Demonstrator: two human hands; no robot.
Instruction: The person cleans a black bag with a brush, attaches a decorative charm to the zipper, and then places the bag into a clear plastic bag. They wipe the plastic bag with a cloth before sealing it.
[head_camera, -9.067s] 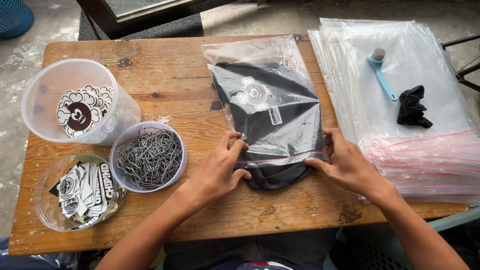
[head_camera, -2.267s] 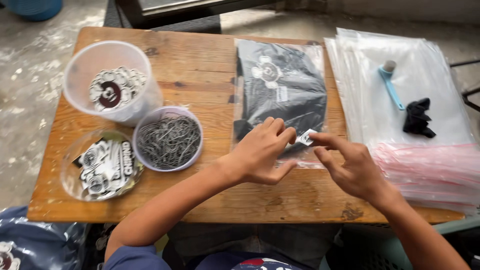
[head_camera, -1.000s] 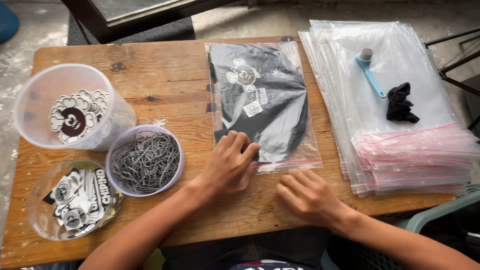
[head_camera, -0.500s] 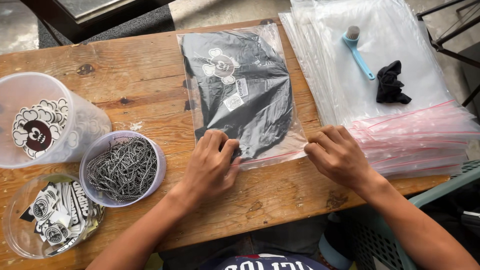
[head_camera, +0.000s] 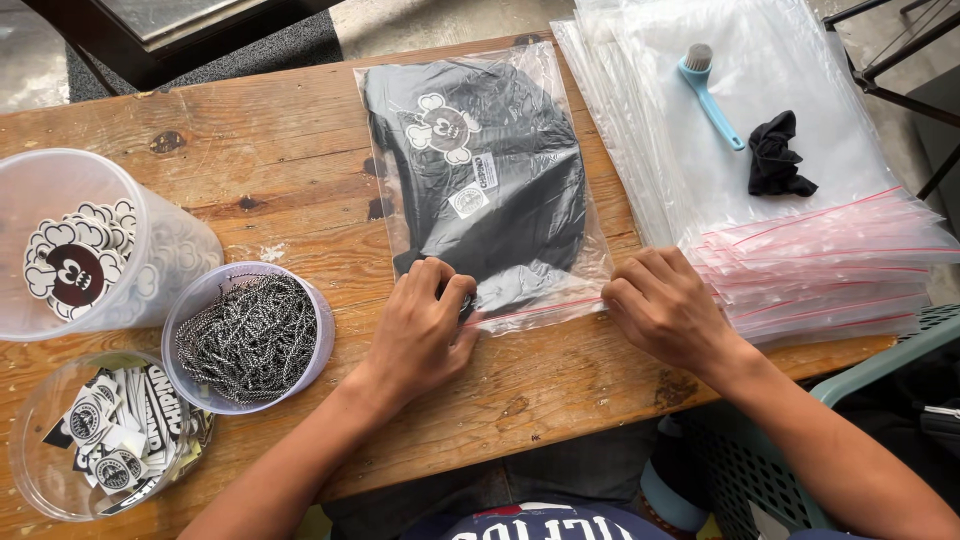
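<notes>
1. Left hand (head_camera: 425, 320) lies palm down, fingers curled onto the near left corner of the clear zip bag (head_camera: 480, 180), pressing its red seal strip.
2. Right hand (head_camera: 665, 310) lies fingers bent at the bag's near right corner, touching the seal end.
3. Bag holds a folded black garment (head_camera: 490, 150); it lies mid-surface (head_camera: 290, 130), reaching the far edge.
4. Right edge: stack of empty zip bags (head_camera: 820, 270) carrying a blue brush (head_camera: 710, 95) and a black cloth (head_camera: 778, 155).
5. Left edge: three clear tubs of stickers (head_camera: 80, 255), chains (head_camera: 248, 335), tags (head_camera: 110, 435).
</notes>
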